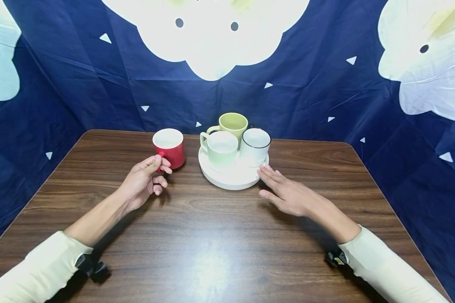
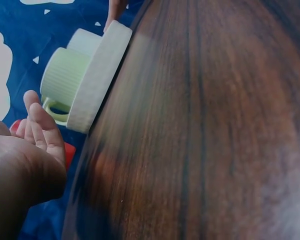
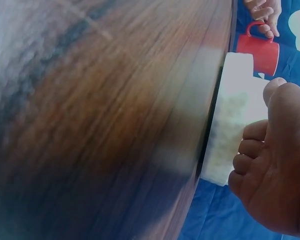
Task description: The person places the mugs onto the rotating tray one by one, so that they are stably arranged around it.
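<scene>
My left hand [image 1: 142, 181] pinches the handle of a red mug [image 1: 175, 155] with a white inside, left of a round white tray [image 1: 233, 184]. The mug is upright, at or just above the table; I cannot tell which. In the right wrist view the red mug [image 3: 264, 54] shows its handle between thumb and fingers. On the tray stand a pale green ribbed mug [image 1: 221, 153], a yellow-green mug [image 1: 233, 122] behind it and a white ribbed cup [image 1: 255, 149] with a dark rim. Straight fingers of my right hand [image 1: 288, 193] reach the tray's right rim, seemingly touching it.
The brown wood-grain table [image 1: 197, 227] ends behind the tray at a dark blue cloth [image 1: 98, 84] with white cloud shapes. Cloth also hangs along both sides. A black wrist device [image 1: 92, 268] sits on the left sleeve, another [image 1: 335, 257] on the right.
</scene>
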